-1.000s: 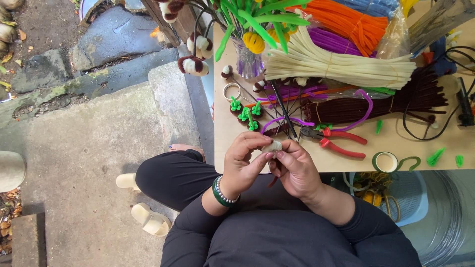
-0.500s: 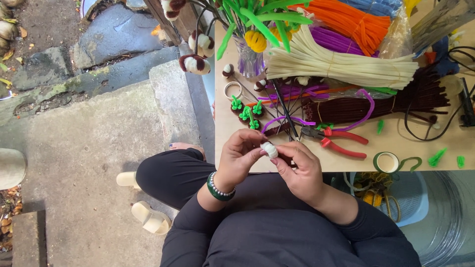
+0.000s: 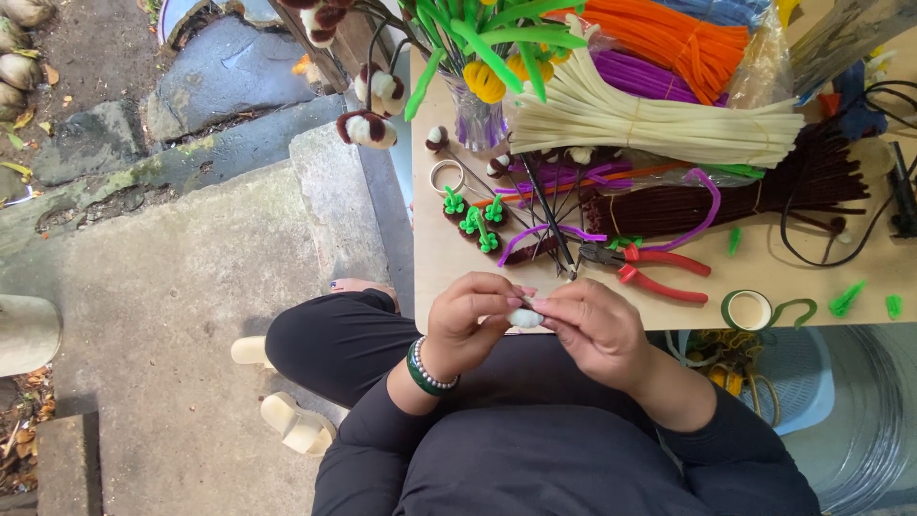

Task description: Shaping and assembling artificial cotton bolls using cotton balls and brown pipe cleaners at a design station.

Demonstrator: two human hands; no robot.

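clear plastic bag (image 3: 764, 57) at surface (image 3: 439, 268) far edge | glass vase (image 3: 475, 119) holds green stems | left hand (image 3: 468, 320) and right hand (image 3: 592, 325) both pinch white fuzzy ball (image 3: 524, 317)

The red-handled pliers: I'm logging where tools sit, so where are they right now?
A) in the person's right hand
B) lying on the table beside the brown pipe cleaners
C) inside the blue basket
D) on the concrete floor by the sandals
B: the red-handled pliers lie on the table just below the brown pipe cleaners, and neither hand touches them.
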